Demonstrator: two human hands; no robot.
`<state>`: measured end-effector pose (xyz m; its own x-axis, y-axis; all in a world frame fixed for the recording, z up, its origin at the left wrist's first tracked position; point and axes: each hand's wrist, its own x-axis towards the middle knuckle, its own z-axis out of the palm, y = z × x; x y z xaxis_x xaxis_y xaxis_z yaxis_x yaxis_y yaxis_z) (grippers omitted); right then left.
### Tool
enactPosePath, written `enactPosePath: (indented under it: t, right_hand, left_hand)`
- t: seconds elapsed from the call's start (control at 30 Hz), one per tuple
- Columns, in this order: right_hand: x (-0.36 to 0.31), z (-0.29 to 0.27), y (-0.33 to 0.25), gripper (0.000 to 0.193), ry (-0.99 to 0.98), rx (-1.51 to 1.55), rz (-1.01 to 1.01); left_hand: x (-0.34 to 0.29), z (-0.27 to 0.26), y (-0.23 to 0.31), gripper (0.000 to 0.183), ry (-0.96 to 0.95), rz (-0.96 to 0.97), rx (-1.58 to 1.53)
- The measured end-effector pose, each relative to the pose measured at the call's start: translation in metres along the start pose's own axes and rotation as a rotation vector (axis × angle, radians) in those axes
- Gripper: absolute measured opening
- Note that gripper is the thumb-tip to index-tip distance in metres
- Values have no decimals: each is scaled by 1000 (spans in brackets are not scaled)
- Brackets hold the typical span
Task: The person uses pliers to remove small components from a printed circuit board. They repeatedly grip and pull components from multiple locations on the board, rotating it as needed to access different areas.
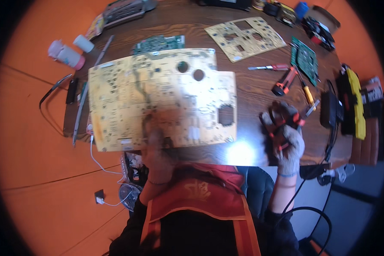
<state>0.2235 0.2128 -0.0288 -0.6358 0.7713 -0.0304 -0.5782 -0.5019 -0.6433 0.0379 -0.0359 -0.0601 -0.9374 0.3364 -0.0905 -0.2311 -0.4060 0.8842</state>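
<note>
My left hand (pixel 157 147), gloved and blurred, grips a large yellowish circuit board (pixel 119 96) by its near edge. The board covers much of the table's near left side and has two round holes and a squarish cutout at right. At the table's near right, my right hand (pixel 289 138), in a white knit glove with dark fingers, is closed round a red-handled hand tool (pixel 301 120) whose metal end points up and right. Its exact kind is hard to make out. Just beyond lies a red and black screwdriver (pixel 284 82).
At the back lie another yellowish board (pixel 245 38) and a green board (pixel 160 43). A green board (pixel 305 60), a red screwdriver (pixel 269 67) and a yellow-handled screwdriver (pixel 307 92) lie right. A black adapter (pixel 330 109) and a yellow-black case (pixel 352 102) stand at the right edge.
</note>
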Motion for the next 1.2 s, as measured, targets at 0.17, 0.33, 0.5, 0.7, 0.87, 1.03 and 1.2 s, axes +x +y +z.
enactPosePath:
  t: [0.17, 0.33, 0.5, 0.7, 0.87, 1.03, 1.2]
  right_hand:
    - [-26, 17, -1, 69, -53, 89, 147]
    - [-38, 24, 9, 72, -16, -25, 207]
    - [-44, 27, 21, 72, -48, -60, 270]
    - [-48, 21, 23, 67, -70, 67, 306]
    - [-51, 17, 19, 64, -29, 1, 261]
    - [-52, 15, 18, 65, -60, 23, 291]
    - [-52, 14, 20, 64, -35, -20, 299]
  left_hand:
    - [4, 3, -2, 44, -167, -8, -290]
    - [-6, 18, 0, 41, -10, 38, -160]
    - [-10, 21, 4, 45, 10, 27, -159]
    - [-17, 20, 9, 35, 25, 9, 112]
    - [-15, 3, 5, 39, -185, 737, 938]
    - [-17, -5, -8, 45, -198, 590, 783]
    - [-18, 19, 1, 36, 5, 97, 255]
